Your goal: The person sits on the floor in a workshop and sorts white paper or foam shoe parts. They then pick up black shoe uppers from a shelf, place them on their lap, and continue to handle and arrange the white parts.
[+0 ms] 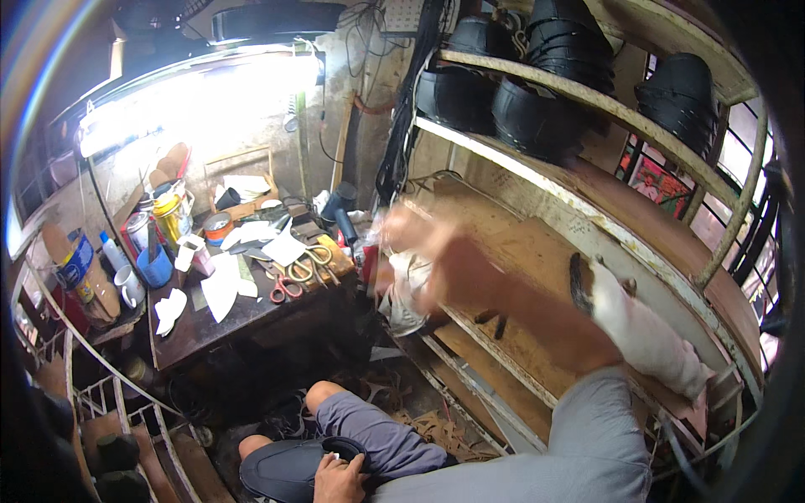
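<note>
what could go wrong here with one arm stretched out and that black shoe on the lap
The black shoe might slip off the lap, since only the left hand holds it. The red-handled scissors lie near the table's front edge, so a bump could knock them down. The right arm, its hand blurred, stretches close by the white cat on the shelf, which might startle.

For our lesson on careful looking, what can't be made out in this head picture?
Head view:
Right hand: motion blur hides its fingers and any grip.
Black shoe: the left hand covers part of its opening.
White patch by that hand: too small to identify.
Wall behind the lamp: washed out by glare.
</note>
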Motion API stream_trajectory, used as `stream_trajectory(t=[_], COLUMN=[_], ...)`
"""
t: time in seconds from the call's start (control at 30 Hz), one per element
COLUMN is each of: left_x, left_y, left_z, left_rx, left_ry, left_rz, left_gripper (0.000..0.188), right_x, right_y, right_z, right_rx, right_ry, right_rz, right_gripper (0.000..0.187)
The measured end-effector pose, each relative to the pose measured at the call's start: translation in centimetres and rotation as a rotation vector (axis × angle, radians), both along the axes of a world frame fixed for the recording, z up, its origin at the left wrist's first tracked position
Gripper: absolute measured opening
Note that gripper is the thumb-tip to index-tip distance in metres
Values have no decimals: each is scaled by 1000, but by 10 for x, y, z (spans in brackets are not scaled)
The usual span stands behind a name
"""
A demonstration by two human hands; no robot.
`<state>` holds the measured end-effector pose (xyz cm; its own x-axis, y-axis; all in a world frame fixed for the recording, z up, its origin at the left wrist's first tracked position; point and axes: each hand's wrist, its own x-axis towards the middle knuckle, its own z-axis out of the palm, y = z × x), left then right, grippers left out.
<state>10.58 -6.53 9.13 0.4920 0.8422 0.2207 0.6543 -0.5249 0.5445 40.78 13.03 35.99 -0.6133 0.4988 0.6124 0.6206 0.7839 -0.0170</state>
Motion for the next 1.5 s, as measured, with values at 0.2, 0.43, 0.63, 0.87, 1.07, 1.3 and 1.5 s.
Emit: stream_trajectory(t=[0.2, 0.43, 0.63, 0.87, 1.07, 1.3, 1.5], left_x=[-10, 12, -15, -64, -105, -109, -102], left_y=[12, 17, 29, 42, 51, 42, 46], left_z=[113, 147, 108, -1, -113, -139, -106], left_rx=[335, 655, 502, 237, 59, 326, 449], left_ry=[-273, -267, -487, -338, 200, 11, 164], left_rz=[-91, -5, 326, 575, 714, 744, 665], left_gripper=[39, 32, 41, 37, 35, 33, 22], right_x=[-67, -46, -18, -21, -7, -4, 21], right_y=[-80, -93, -93, -97, -99, -102, -115], right_z=[-106, -61, -12, -3, 7, 23, 69], right_rx=[-756, -364, -158, -191, -4, 189, 264], right_ry=[-196, -82, -91, 22, -77, 53, 7], right_rz=[513, 375, 6, -101, -98, 36, -234], right_gripper=[104, 55, 59, 60, 64, 68, 63])
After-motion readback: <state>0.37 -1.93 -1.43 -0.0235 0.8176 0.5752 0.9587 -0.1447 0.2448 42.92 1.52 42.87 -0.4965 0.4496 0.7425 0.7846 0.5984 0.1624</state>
